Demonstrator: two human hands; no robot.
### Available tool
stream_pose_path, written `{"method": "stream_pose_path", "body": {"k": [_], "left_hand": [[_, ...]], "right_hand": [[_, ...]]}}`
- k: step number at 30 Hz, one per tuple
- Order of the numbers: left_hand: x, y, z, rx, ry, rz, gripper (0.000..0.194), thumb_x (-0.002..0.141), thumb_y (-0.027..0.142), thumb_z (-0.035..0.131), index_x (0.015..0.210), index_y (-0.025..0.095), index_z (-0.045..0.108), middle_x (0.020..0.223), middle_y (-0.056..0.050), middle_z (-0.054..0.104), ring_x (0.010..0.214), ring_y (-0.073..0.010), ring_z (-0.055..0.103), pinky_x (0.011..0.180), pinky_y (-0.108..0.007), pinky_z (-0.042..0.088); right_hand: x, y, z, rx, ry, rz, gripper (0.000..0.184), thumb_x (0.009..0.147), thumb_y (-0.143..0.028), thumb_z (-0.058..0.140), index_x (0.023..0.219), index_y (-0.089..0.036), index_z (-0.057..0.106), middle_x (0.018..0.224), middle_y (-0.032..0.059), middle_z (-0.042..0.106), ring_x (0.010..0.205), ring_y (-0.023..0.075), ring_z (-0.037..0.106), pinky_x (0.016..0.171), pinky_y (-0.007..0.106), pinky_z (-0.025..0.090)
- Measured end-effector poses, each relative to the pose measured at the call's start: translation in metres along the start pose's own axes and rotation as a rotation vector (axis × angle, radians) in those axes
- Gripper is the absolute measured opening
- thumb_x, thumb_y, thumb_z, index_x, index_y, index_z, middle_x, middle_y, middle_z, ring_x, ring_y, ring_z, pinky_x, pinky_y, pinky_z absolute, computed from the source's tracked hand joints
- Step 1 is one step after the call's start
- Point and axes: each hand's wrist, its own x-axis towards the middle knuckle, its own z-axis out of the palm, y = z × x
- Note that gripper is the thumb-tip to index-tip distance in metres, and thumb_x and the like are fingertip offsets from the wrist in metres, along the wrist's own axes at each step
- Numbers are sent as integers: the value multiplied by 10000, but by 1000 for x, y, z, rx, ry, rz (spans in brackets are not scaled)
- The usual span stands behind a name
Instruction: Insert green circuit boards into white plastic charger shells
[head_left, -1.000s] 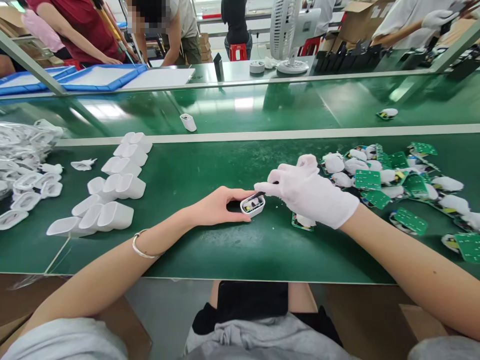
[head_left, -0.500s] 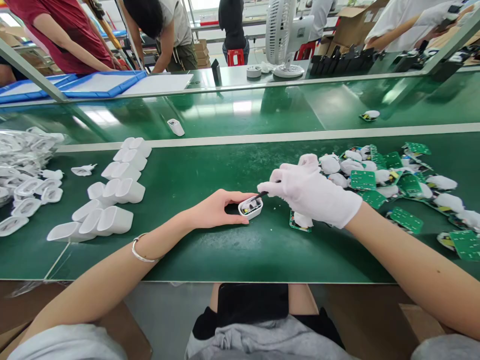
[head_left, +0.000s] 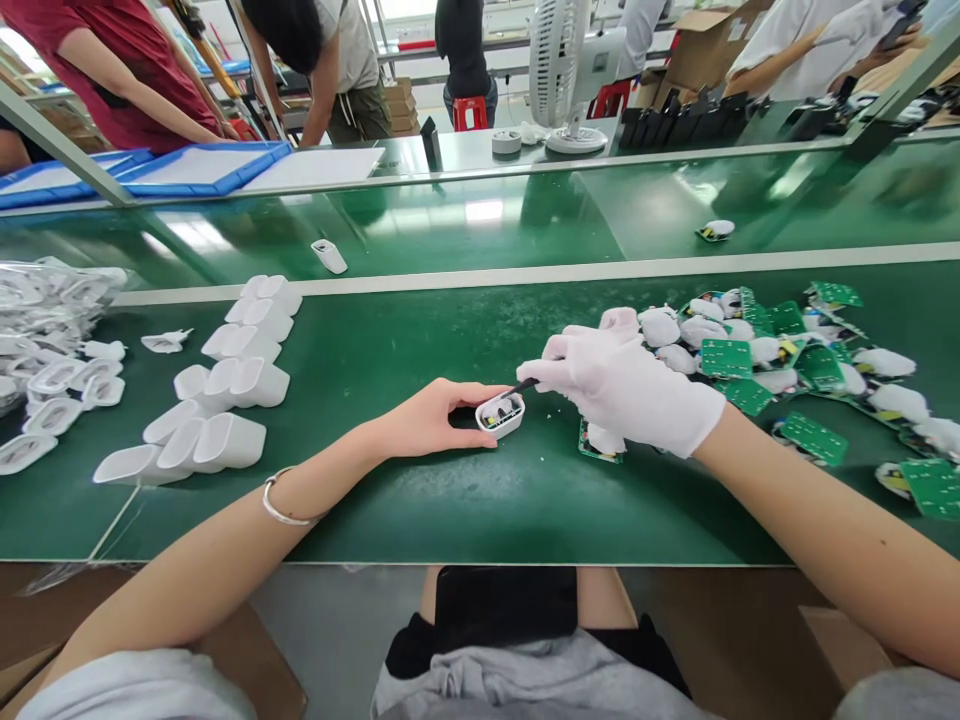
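Steadying a white case
Left hand pinched it so right hand, holding a black stick, could poke from two o'clock.

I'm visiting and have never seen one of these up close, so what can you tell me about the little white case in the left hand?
The white case is a small, rounded oblong shell, apparently smooth plastic. Its open end faces up towards the camera, showing electronic parts with white, dark and yellowish bits. The left hand grips it between thumb and fingers, over the green table. A thin dark tool in the gloved right hand reaches its rim; contact is unclear.
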Motion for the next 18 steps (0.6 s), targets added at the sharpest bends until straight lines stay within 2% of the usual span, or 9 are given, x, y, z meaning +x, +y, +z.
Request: {"method": "stream_pose_path", "body": {"k": [3,6,8,10,12,13,15,16,18], "left_hand": [[0,-1,0,3,-10,15,590,759,321,717,1302,187,530,1263,-55,599,1144,-239,565,1013,-355,444],[1,0,1,14,-24,24,561,780,320,695,1302,196,529,1268,-52,596,1145,-230,564,999,-338,445],[1,3,-1,41,-37,30,554,790,322,683,1306,198,524,1286,-56,583,1162,-230,553,1003,-333,436],[-2,8,-7,112,-66,35,610,775,339,698,1335,211,491,1316,-60,558,1171,-231,544,1000,-326,430],[-8,15,-19,246,-66,5,678,766,388,702,1374,241,439,1353,-59,523,1185,-238,530,1001,-331,420],[-12,18,-28,340,-26,-25,687,775,416,688,1386,250,422,1372,-61,503,1204,-245,512,1012,-339,407],[-22,23,-48,589,165,-163,619,827,442,615,1383,248,426,1428,-65,436,1278,-257,434,1065,-359,344],[-27,24,-60,720,292,-294,580,856,436,572,1382,240,426,1458,-67,392,1321,-262,376,1099,-366,294],[-37,24,-85,896,533,-631,583,881,405,527,1402,181,391,1509,-113,283,1373,-311,270,1128,-415,226]], "right_hand": [[0,0,-6,-40,-49,8,369,703,-25,510,979,-255,594,835,15,568,677,156,413,651,327,134],[-4,6,-12,-17,-26,73,231,862,-152,472,986,-270,626,823,15,583,657,154,427,671,335,183],[-9,13,-11,-25,6,173,262,933,-220,395,998,-277,642,834,21,602,643,156,443,694,352,227],[-14,17,-5,-54,-9,247,275,934,-224,393,1020,-265,651,878,41,625,657,169,482,701,359,270],[-15,17,4,-9,-26,241,258,903,-231,454,1082,-240,639,986,71,641,737,200,542,697,351,329],[-15,14,8,47,-8,223,280,891,-258,485,1135,-230,620,1066,89,635,807,223,567,703,349,365],[-11,2,14,185,80,173,374,889,-327,500,1237,-208,565,1225,123,582,992,269,566,755,376,430],[-8,-6,15,244,129,132,387,895,-353,488,1253,-221,557,1258,119,566,1046,274,555,780,392,449],[-5,-23,12,316,193,23,315,907,-371,456,1170,-295,612,1196,59,603,1019,244,580,787,390,476]]}}
